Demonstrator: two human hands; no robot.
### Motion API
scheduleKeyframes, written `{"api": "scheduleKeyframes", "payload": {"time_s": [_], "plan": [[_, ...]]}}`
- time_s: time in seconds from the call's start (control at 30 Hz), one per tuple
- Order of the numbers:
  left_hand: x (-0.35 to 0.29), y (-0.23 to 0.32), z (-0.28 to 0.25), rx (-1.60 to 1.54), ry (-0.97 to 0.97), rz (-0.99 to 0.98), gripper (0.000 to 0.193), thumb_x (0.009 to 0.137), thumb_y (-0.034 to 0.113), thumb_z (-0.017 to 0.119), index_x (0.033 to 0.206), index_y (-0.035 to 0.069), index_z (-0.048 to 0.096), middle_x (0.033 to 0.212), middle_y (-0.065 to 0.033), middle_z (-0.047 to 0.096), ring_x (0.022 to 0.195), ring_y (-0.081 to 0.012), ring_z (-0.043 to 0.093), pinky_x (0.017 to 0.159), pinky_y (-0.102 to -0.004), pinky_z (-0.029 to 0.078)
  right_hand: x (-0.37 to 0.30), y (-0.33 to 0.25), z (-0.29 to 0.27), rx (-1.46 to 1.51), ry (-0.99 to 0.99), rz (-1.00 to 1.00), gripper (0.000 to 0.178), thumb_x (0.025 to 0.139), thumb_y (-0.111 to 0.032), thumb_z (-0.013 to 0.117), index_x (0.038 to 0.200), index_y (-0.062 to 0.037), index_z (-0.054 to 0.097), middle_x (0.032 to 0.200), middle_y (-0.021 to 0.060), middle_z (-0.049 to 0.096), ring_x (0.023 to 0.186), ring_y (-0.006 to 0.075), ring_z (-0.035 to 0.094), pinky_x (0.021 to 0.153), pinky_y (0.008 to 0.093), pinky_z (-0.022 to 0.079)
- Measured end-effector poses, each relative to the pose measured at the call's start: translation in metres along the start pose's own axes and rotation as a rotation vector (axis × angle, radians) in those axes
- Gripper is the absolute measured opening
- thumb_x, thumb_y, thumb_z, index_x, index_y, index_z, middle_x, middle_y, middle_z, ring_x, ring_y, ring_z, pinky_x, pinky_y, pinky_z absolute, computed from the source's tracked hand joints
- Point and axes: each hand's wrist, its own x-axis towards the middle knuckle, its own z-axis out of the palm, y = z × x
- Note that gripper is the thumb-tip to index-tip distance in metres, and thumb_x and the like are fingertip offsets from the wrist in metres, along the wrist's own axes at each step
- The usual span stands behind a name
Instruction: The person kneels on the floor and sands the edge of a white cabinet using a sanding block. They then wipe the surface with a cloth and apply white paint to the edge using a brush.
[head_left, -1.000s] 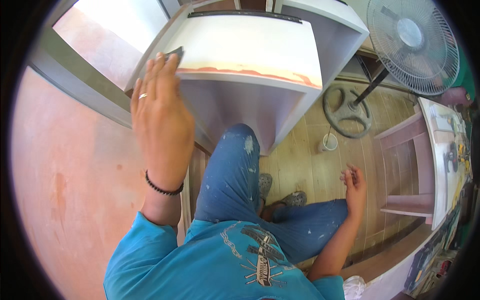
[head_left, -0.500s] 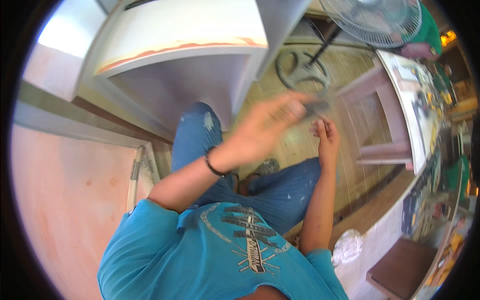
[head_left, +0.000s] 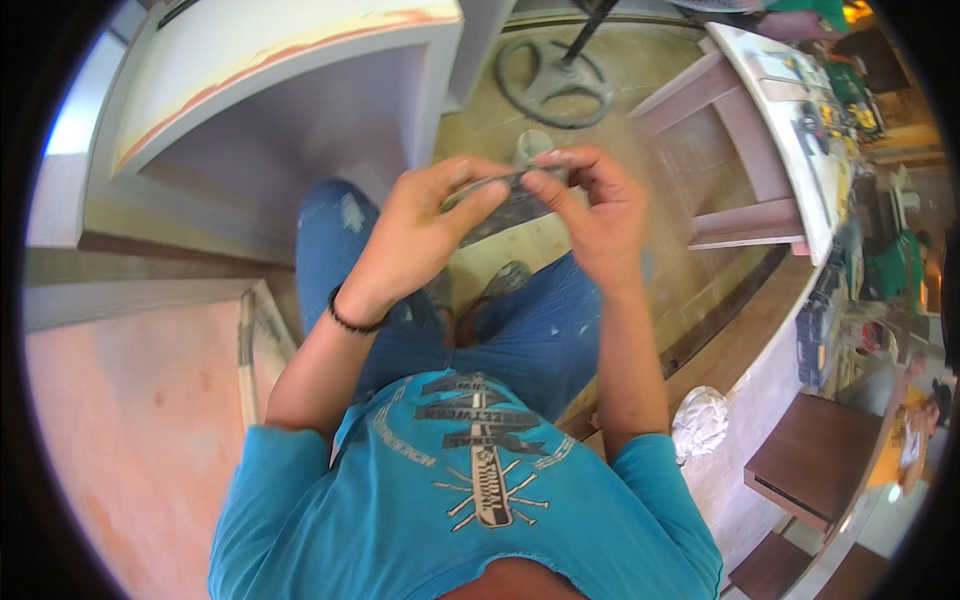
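Between my hands is a dark grey sheet [head_left: 508, 205] that looks like sandpaper, its upper edge stretched from one hand to the other. My left hand [head_left: 415, 220] pinches one end of that edge with thumb and fingers. At the opposite end, my right hand [head_left: 605, 215] closes thumb and forefinger on it. The sheet hangs above the floor between my knees, in front of a cabinet [head_left: 100, 215] with a pale, open-fronted box form and an orange-brown streaked edge.
Beyond my hands stand a pale cup-like container [head_left: 535, 142] and a fan's round base [head_left: 553, 82]. A white-topped table [head_left: 745, 50] with tools is at right. A pinkish panel [head_left: 140, 400] lies to my left; a crumpled white bundle [head_left: 700, 425] and brown box [head_left: 810, 455] are at right.
My left hand has drawn back from the right with the dark sheet. Both hands now hold the sheet stretched between them. The view has shifted, so the cabinet and fan sit higher and further left.
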Motion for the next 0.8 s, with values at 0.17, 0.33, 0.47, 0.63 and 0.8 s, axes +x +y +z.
{"api": "scheduleKeyframes", "payload": {"time_s": [0.17,0.33,0.47,0.63,0.8], "plan": [[-0.013,-0.022,0.001,-0.104,0.131,-0.091,0.014,0.102,0.012,0.073,0.107,-0.001,0.073,0.092,-0.0013,0.073,0.082,-0.0056,0.062,0.072,-0.0248,0.050,-0.007,0.007,-0.002,0.084,0.080,0.021,0.013,0.084,-0.003,0.089,0.093,-0.0015,0.079,0.093,0.0064,0.079,0.086,0.0099,0.070,0.077,0.0277,0.055],[-0.015,-0.046,0.013,0.064,0.228,0.051,0.015,0.101,0.010,0.075,0.110,-0.003,0.071,0.085,0.0007,0.070,0.077,-0.0034,0.056,0.067,-0.0219,0.044,-0.019,0.019,-0.015,-0.061,0.160,-0.006,0.021,0.083,0.004,0.087,0.101,-0.0001,0.076,0.099,0.0078,0.077,0.089,0.0144,0.072,0.081,0.0299,0.057],[-0.018,-0.052,0.028,0.063,0.410,0.081,0.020,0.101,0.008,0.075,0.118,-0.002,0.072,0.089,-0.0034,0.073,0.078,-0.0061,0.060,0.070,-0.0239,0.048,-0.041,0.031,-0.007,-0.048,0.287,-0.014,0.047,0.086,-0.007,0.088,0.127,-0.0034,0.065,0.125,0.0088,0.070,0.113,0.0176,0.067,0.093,0.0349,0.055],[-0.023,-0.062,0.056,0.450,0.225,0.390,0.039,0.096,0.003,0.074,0.134,0.002,0.069,0.113,-0.0147,0.076,0.099,-0.0272,0.072,0.091,-0.0372,0.055,-0.072,0.009,0.046,0.092,0.138,0.072,0.101,0.087,-0.039,0.089,0.164,-0.0068,0.032,0.165,0.0201,0.040,0.156,0.0332,0.036,0.118,0.0471,0.042],[-0.023,-0.043,0.052,0.576,-0.015,0.612,0.050,0.091,0.005,0.074,0.141,0.006,0.066,0.128,-0.0169,0.071,0.120,-0.0380,0.066,0.106,-0.0466,0.050,-0.074,0.040,0.041,0.361,0.412,0.278,0.059,0.106,-0.020,0.067,0.157,-0.0036,0.045,0.156,0.0148,0.050,0.139,0.0252,0.054,0.119,0.0381,0.042]]}}
